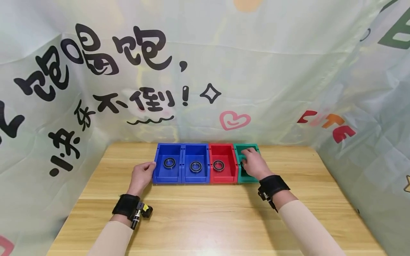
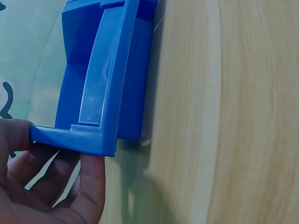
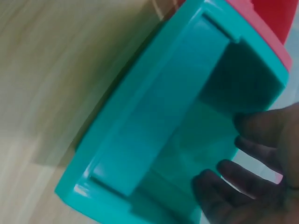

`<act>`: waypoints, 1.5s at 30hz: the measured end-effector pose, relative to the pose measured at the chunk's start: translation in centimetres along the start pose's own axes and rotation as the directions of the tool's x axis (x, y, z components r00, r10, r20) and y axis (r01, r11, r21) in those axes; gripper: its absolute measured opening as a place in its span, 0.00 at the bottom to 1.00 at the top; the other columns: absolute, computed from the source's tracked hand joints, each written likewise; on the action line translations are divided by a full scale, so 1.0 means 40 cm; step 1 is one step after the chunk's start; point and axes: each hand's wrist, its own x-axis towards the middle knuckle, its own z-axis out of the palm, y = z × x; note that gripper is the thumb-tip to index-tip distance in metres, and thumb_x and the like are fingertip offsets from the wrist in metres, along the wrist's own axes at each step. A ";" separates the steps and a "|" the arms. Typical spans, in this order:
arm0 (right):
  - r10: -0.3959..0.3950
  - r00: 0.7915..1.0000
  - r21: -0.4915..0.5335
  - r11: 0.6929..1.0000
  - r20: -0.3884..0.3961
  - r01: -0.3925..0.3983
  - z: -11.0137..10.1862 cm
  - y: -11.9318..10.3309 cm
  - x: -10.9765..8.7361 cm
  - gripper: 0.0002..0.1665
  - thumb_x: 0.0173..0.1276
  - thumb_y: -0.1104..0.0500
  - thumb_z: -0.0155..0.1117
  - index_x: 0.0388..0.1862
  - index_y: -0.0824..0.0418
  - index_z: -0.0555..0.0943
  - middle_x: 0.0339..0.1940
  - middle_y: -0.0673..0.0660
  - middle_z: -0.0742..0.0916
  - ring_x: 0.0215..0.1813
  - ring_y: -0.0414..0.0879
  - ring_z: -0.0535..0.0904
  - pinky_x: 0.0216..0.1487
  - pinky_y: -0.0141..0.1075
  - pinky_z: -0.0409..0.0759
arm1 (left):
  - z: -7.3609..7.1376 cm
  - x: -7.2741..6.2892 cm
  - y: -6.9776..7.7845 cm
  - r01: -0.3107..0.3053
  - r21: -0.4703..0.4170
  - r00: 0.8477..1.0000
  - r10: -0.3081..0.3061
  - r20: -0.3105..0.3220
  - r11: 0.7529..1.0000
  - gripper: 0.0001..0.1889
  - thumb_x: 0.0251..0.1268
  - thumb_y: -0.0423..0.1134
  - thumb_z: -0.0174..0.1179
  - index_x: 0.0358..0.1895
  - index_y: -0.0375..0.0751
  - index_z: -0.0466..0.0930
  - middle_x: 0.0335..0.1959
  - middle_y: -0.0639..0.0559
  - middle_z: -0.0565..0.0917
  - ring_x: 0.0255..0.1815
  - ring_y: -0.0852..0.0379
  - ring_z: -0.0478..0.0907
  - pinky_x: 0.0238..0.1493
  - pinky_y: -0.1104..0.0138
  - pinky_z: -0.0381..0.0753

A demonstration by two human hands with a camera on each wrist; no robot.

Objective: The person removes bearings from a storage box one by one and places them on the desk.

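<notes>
Two blue bins (image 1: 168, 174) (image 1: 196, 177), a red bin (image 1: 223, 153) and a green bin (image 1: 248, 180) stand side by side in a row. A ring-shaped ball bearing lies in each blue bin, one on the left (image 1: 169, 163) and one on the right (image 1: 195, 167); another bearing (image 1: 219, 165) is in the red bin. My left hand (image 1: 142, 176) pinches the side rim of the leftmost blue bin (image 2: 93, 135), thumb over the rim and fingers below. Over the green bin (image 3: 154, 116), my right hand (image 1: 255, 164) reaches in with fingers apart, no object visible between them. A dark patch beside those fingers is unclear.
The bins sit near the back of a wooden table (image 1: 205, 217). Behind them and along both sides hangs a printed cloth (image 1: 272, 81). Each wrist wears a black strap, the left (image 1: 126, 206) and the right (image 1: 273, 185), with a small camera.
</notes>
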 end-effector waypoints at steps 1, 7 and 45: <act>0.004 1.000 -0.011 1.000 0.019 -0.004 0.002 -0.001 0.001 0.23 0.67 0.66 0.58 0.61 0.70 0.73 0.59 0.70 0.73 0.58 0.62 0.72 0.55 0.52 0.75 | 0.000 0.000 0.001 0.007 -0.002 1.000 -0.007 0.002 1.000 0.21 0.72 0.48 0.51 0.55 0.36 0.81 0.51 0.38 0.82 0.53 0.45 0.76 0.55 0.53 0.72; 0.061 0.992 -0.076 0.996 0.113 -0.052 0.023 -0.002 0.009 0.25 0.65 0.68 0.57 0.62 0.72 0.72 0.58 0.71 0.74 0.57 0.63 0.72 0.55 0.52 0.75 | 0.001 0.000 0.002 0.014 -0.011 1.000 -0.014 0.011 1.000 0.22 0.72 0.49 0.51 0.56 0.36 0.80 0.51 0.38 0.82 0.53 0.44 0.76 0.55 0.52 0.72; 0.070 0.979 -0.194 0.981 0.193 -0.032 0.063 0.010 0.024 0.08 0.61 0.70 0.61 0.40 0.67 0.80 0.41 0.64 0.79 0.41 0.54 0.75 0.45 0.48 0.79 | -0.001 -0.002 -0.001 -0.011 -0.023 1.000 0.011 0.003 1.000 0.20 0.72 0.47 0.52 0.54 0.37 0.82 0.48 0.40 0.83 0.49 0.46 0.77 0.50 0.56 0.73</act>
